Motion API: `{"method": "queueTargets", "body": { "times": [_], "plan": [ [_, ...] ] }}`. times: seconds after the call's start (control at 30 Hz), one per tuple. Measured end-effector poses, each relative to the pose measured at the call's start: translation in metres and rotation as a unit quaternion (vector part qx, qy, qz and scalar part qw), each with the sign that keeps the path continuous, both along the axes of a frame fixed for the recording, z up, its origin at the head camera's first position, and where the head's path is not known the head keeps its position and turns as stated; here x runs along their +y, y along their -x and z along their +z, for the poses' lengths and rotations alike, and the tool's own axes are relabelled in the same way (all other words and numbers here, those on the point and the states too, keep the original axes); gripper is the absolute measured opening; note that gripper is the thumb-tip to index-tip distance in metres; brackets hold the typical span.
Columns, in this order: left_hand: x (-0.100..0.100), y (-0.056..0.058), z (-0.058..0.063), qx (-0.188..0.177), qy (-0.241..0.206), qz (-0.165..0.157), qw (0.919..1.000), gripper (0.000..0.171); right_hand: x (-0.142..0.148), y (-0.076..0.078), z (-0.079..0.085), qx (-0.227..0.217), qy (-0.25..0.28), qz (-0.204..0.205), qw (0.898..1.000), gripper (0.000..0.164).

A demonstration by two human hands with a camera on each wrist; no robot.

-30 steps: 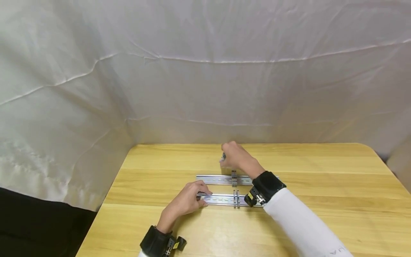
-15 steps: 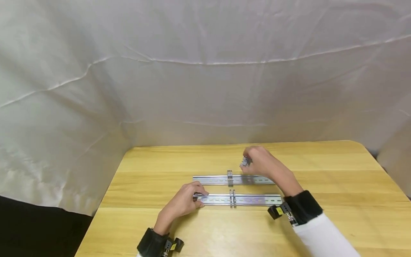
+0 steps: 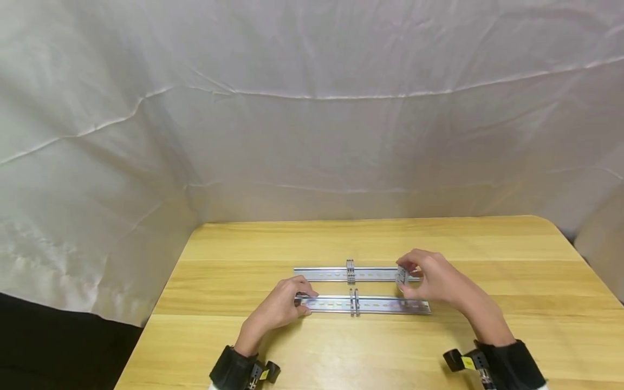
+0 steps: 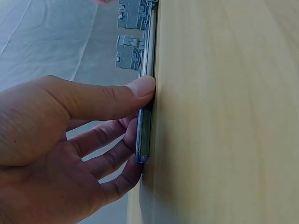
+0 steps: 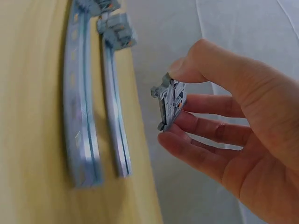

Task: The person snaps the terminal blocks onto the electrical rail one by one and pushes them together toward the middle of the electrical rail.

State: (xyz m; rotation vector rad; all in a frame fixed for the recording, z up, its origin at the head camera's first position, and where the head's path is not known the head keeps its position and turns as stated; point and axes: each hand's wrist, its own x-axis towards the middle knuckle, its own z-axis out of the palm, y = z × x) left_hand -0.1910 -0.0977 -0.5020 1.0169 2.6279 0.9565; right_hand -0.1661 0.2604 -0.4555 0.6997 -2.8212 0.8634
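Two slotted metal DIN rails lie parallel on the table. My left hand grips the left end of the near rail, thumb on its front edge and fingers at the back. Thin grey terminal blocks sit clipped near that rail's middle with a small gap between them. Several terminal blocks stand side by side on the far rail. Between thumb and fingers my right hand pinches a grey terminal block, held over the far rail's right part; the right wrist view shows it apart from the rail.
The wooden table reaches back to a pale fabric curtain. Black cloth hangs at the left beyond the table edge. A camera on a black strap is worn on each wrist.
My right hand has carried its terminal block rightward, then down and nearer, from behind the far rail to over its right part. The left hand keeps its grip on the near rail.
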Motion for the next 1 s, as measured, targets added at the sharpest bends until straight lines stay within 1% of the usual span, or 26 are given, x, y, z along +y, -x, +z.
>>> {"method": "queueTargets", "body": {
  "times": [0.23,0.3,0.4,0.53,0.67,0.8,1.0],
  "plan": [
    [0.000,0.002,0.000,0.003,0.000,-0.002,1.0000,0.030,0.025,-0.018,-0.018,-0.049,0.039,-0.035,0.997,0.046],
    [-0.001,0.003,-0.001,0.007,0.003,-0.003,1.0000,0.031,0.031,-0.022,-0.023,-0.059,0.049,-0.038,0.996,0.046],
    [-0.003,0.003,-0.002,0.008,0.005,-0.003,0.9999,0.031,0.036,-0.026,-0.030,-0.075,0.061,-0.049,0.994,0.046],
    [-0.004,0.002,-0.003,0.011,-0.002,-0.003,0.9999,0.031,0.042,-0.028,-0.037,-0.086,0.063,-0.055,0.993,0.045],
    [-0.004,0.002,-0.003,0.014,-0.010,-0.004,0.9998,0.032,0.046,-0.031,-0.040,-0.106,0.085,-0.049,0.990,0.045],
    [-0.003,0.002,-0.004,0.011,-0.007,-0.008,0.9999,0.031,0.051,-0.034,-0.040,-0.131,0.110,-0.043,0.984,0.045],
    [-0.003,0.003,-0.004,0.007,-0.003,-0.003,1.0000,0.030,0.054,-0.035,-0.039,-0.152,0.122,-0.030,0.980,0.045]
  ]
}}
